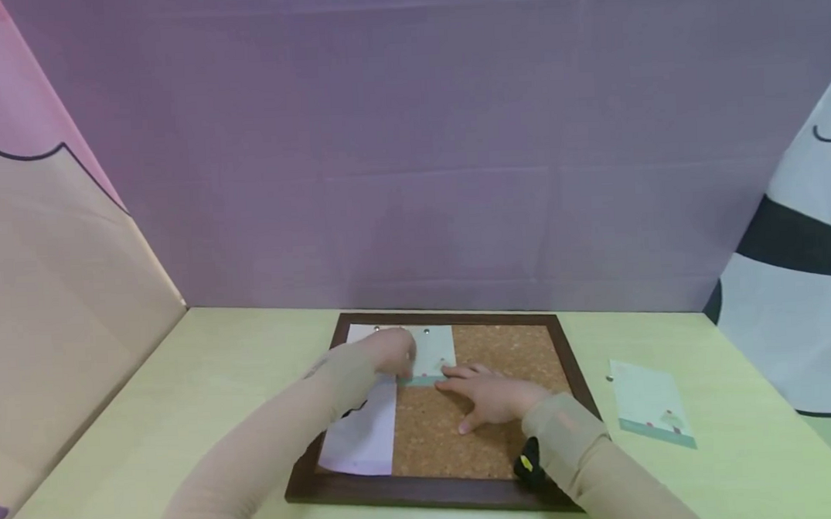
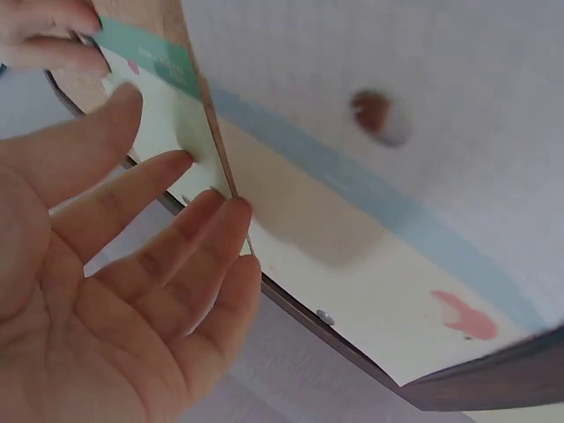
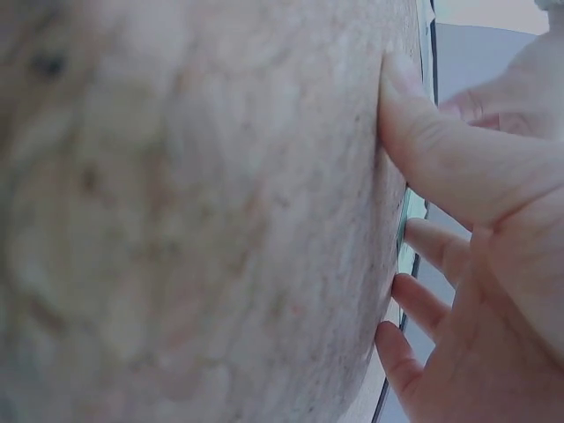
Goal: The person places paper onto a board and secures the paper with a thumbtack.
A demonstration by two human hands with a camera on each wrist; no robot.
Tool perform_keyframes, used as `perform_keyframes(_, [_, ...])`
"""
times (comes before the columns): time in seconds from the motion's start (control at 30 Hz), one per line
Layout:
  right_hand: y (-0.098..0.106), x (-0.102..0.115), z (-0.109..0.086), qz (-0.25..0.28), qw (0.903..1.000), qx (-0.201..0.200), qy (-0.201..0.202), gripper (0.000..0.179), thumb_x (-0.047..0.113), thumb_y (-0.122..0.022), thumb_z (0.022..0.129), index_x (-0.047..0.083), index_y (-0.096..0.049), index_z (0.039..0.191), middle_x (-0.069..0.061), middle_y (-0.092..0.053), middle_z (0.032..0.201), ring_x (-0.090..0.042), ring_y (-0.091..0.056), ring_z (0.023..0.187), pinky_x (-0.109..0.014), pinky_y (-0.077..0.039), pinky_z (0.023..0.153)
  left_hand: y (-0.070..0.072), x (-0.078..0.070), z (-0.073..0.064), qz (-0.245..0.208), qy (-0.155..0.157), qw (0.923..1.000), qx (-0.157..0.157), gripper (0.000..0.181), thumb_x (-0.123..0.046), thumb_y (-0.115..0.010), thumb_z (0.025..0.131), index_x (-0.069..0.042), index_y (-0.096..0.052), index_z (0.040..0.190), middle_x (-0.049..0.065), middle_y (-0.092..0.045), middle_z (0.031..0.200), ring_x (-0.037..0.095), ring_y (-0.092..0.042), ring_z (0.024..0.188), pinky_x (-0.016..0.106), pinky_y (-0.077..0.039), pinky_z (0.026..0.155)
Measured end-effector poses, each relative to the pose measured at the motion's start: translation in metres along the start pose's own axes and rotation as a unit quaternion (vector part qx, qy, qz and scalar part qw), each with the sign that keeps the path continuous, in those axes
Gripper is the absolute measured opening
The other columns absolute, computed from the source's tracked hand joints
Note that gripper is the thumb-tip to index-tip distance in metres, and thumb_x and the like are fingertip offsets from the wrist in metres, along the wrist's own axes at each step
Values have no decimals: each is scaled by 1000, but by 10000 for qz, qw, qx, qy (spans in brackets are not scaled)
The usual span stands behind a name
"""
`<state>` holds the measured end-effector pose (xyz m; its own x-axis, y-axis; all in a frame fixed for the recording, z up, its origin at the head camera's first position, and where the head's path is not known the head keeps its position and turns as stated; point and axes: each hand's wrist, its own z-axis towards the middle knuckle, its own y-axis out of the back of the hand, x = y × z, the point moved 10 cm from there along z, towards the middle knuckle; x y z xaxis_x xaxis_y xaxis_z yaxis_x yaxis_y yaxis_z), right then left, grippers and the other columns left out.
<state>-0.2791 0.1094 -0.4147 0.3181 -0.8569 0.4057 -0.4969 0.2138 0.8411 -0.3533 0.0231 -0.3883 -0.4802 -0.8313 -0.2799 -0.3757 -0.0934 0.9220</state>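
Note:
A cork board (image 1: pixel 506 344) in a dark brown frame lies on the table. On its left side lies a tall white sheet (image 1: pixel 361 440), with a blue band (image 2: pixel 352 194) showing in the left wrist view. Beside it, at the top, is a small pale-green note sheet (image 1: pixel 428 358) with a green bottom strip. My left hand (image 1: pixel 394 352) has its fingertips at the edge where both sheets meet, fingers extended with nothing gripped. With fingers spread, my right hand (image 1: pixel 498 395) rests on the cork, fingertips at the note's lower right corner.
Silver pins (image 1: pixel 426 331) show along the sheets' top edges. Right of the board lies another pale-green note sheet (image 1: pixel 651 396), with a small pin (image 1: pixel 609 378) at its upper left. A purple-grey cloth wall (image 1: pixel 412 174) stands behind the table.

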Motion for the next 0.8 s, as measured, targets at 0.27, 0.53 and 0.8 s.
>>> perform_keyframes(0.27, [-1,0,1,-33,10000,-24,-31,70,28,-72,80,19,-42,143,-2,-23,156,-33,-17,143,-59,-17,111,-8,3,-21,-41,-196,9997,159,34,-18,-77,78,-4,-68,107,8,-66,111,22,-60,103,36,-47,93])
perform_keyframes(0.53, [-1,0,1,109,9999,-12,-17,71,27,-72,80,18,-41,143,-3,-22,157,-33,-16,143,-60,-16,111,-11,2,-38,365,-484,9981,111,40,-17,-83,70,-7,-69,107,8,-64,103,23,-59,98,37,-45,95])
perform_keyframes(0.8, [-2,-2,1,75,10000,-7,-31,71,28,-71,80,19,-41,144,-1,-21,157,-33,-15,143,-61,-16,111,-14,4,-52,621,-519,9967,100,65,-18,-86,65,-8,-61,124,6,-61,105,22,-59,96,37,-48,90])
